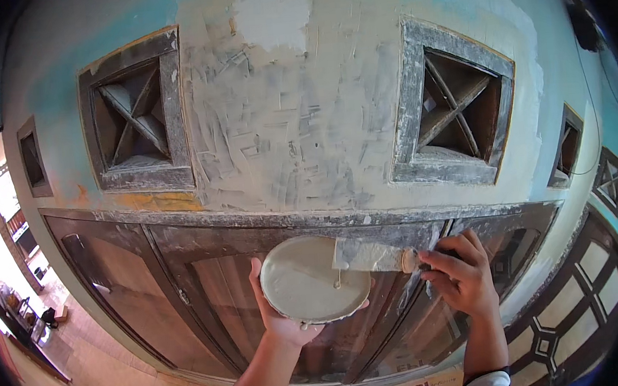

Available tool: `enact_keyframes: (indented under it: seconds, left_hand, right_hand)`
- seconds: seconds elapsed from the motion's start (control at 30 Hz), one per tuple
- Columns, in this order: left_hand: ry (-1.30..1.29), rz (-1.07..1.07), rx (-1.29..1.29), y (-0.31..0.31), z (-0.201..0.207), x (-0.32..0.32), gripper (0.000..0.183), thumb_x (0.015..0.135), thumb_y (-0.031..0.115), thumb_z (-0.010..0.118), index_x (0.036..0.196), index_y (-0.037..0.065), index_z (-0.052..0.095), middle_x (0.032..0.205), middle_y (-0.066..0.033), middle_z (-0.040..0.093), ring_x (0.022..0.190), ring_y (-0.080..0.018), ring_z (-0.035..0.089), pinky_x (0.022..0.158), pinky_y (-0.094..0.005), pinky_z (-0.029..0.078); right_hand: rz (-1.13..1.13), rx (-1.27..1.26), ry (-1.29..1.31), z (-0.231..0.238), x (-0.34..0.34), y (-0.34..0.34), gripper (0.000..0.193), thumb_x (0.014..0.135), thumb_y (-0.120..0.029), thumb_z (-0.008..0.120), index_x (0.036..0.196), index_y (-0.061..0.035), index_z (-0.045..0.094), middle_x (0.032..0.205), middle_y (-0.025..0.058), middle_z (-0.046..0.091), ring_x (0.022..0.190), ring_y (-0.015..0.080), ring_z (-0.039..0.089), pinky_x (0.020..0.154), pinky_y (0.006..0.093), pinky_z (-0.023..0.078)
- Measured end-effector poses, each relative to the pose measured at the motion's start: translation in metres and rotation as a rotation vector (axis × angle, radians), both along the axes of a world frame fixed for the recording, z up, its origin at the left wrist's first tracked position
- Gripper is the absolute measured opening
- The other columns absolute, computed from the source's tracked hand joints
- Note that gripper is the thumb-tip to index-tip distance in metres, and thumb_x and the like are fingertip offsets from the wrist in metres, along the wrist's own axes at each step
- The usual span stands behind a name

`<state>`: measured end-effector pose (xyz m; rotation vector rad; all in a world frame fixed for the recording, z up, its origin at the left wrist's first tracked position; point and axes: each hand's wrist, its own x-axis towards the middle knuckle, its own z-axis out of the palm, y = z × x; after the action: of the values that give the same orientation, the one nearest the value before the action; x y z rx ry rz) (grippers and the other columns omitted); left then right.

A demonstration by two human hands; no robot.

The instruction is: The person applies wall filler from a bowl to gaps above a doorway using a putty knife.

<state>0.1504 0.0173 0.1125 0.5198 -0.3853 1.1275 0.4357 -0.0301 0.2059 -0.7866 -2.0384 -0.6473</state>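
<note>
In front of the doors (132, 294), the left hand (285, 328) cups a bowl (337, 317) of paste (298, 281), likely heavyish and best supported underneath; the right hand (466, 275) holds a probably light scraper (375, 255) by its handle (409, 260), blade (357, 254) over the bowl.

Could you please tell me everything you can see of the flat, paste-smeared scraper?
The flat, paste-smeared scraper has a broad blade coated grey, hiding its material, then a tan piece beside the bare right hand gripping it. It points left, nearly level, blade end over the round dish of grey paste; contact is unclear.
</note>
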Motion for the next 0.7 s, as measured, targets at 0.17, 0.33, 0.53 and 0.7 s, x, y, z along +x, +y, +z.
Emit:
enact_keyframes:
  seconds: [0.17,0.33,0.53,0.7]
  left_hand:
    - [0.121,0.098,-0.069,0.003,0.005,-0.007,0.087,0.094,0.081,0.038,0.146,0.014,0.054,0.148,-0.0127,0.055,0.132,-0.0431,0.053,0.104,-0.0761,0.040]
    - [0.129,0.088,-0.051,-0.002,0.017,-0.010,0.085,0.095,0.079,0.037,0.145,0.013,0.056,0.145,-0.0126,0.058,0.130,-0.0402,0.056,0.105,-0.0663,0.045]
    - [0.121,0.095,-0.045,-0.002,0.019,-0.020,0.085,0.095,0.080,0.036,0.146,0.013,0.055,0.148,-0.0130,0.055,0.130,-0.0406,0.056,0.107,-0.0678,0.043]
    - [0.150,0.174,-0.086,-0.005,0.016,-0.026,0.095,0.093,0.082,0.035,0.158,0.013,0.038,0.157,-0.0237,0.041,0.131,-0.0678,0.041,0.096,-0.0841,0.038]
  right_hand:
    - [0.149,-0.394,0.227,-0.004,-0.011,0.005,0.024,0.102,-0.022,0.066,0.112,-0.0019,0.074,0.074,0.0072,0.068,0.068,0.0234,0.063,0.070,0.0364,0.049]
    - [0.119,-0.769,0.507,-0.007,-0.012,0.003,0.040,0.110,-0.032,0.052,0.109,0.0011,0.074,0.073,0.0030,0.066,0.065,0.0090,0.061,0.058,0.0276,0.047]
    - [-0.083,-1.132,0.650,0.016,-0.019,-0.003,0.051,0.108,-0.044,0.054,0.104,0.0045,0.072,0.070,0.0033,0.063,0.057,0.0091,0.058,0.051,0.0255,0.044]
    - [0.038,-1.018,0.531,0.027,-0.022,-0.009,0.048,0.108,-0.043,0.055,0.108,0.0008,0.073,0.075,0.0036,0.066,0.066,0.0094,0.060,0.062,0.0274,0.049]
